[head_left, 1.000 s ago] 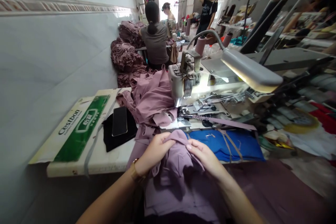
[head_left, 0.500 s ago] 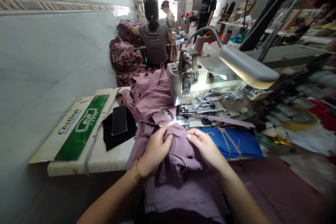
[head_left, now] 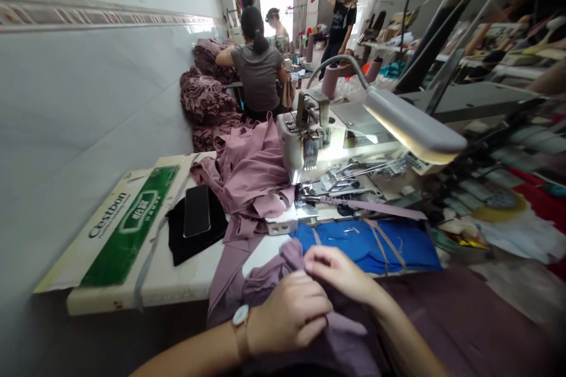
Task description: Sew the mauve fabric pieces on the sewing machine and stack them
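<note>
A mauve garment (head_left: pixel 274 274) lies bunched in my lap at the table's front edge. My left hand (head_left: pixel 289 315), with a watch on the wrist, is closed over its folds. My right hand (head_left: pixel 340 274) pinches the same cloth just beside the left, fingers curled. Both hands sit in front of the sewing machine (head_left: pixel 309 141), a short way below its needle area. More mauve fabric (head_left: pixel 250 174) is heaped on the table left of the machine.
A phone (head_left: pixel 197 210) rests on black cloth beside a green and white box (head_left: pixel 119 227). A blue cloth (head_left: pixel 375 244) covers the table edge under a lit lamp (head_left: pixel 411 123). A person in grey (head_left: pixel 259 73) sits ahead; another person (head_left: pixel 340 12) stands farther back.
Both hands drew the mauve garment down and back toward me, off the table edge. My left hand turned over and closed on top of the cloth.
</note>
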Motion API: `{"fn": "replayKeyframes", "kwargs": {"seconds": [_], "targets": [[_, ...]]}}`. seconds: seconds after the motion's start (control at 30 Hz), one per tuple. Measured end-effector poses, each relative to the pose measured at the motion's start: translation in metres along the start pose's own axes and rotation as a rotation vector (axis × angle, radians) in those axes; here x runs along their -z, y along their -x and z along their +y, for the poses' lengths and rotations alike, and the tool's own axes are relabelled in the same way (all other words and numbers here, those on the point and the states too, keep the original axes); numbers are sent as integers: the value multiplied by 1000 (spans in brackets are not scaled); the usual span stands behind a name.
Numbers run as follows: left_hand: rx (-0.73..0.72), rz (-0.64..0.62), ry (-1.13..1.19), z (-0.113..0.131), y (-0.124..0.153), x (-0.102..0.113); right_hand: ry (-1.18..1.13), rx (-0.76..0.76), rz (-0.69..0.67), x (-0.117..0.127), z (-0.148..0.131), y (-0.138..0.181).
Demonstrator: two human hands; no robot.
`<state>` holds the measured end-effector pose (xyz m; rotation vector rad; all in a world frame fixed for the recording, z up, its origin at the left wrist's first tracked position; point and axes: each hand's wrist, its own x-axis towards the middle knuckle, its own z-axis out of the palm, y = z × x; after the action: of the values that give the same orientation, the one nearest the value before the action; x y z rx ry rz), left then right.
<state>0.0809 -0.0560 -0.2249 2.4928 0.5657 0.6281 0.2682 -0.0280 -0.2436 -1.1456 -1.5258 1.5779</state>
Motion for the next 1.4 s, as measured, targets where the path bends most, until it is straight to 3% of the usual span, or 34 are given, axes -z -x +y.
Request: {"fn": "replayKeyframes", "kwargs": {"seconds": [0.07, 0.1, 0.17, 0.23, 0.4, 0.47, 0.53, 0.63, 0.7, 0.87, 1.03, 1.23, 1.4], "targets": [[124, 127, 238, 18, -5, 26, 27, -44, -177, 1, 0, 12], [194, 195, 303, 22, -9, 39, 4, -46, -178, 2, 1, 16], [322, 322, 311, 15, -21, 60, -109, -3, -4, 2, 5, 17], [402, 406, 222, -7, -38, 70, -210, 51, 147, 0, 9, 10], [434, 421, -261, -68, -65, 60, -294, 67, 234, -16, 3, -13], [450, 461, -435, -77, -63, 54, -331, 67, 284, -20, 0, -17], [379, 509, -534, -77, -55, 47, -344, 66, 290, -23, -1, -18], [98, 398, -558, -75, -42, 37, -353, 56, 306, -24, 0, -19], [5, 306, -530, -76, -37, 34, -350, 46, 321, -24, 0, -18], [56, 226, -456, -81, -38, 43, -344, -2, 316, -26, 3, -11], [70, 200, -384, -78, -43, 53, -155, 53, 560, -29, 6, -2], [90, 196, -357, -76, -44, 58, -88, -46, 448, -31, -7, 1], [97, 193, -357, -78, -44, 61, -115, -21, 471, -28, -6, -1]]}}
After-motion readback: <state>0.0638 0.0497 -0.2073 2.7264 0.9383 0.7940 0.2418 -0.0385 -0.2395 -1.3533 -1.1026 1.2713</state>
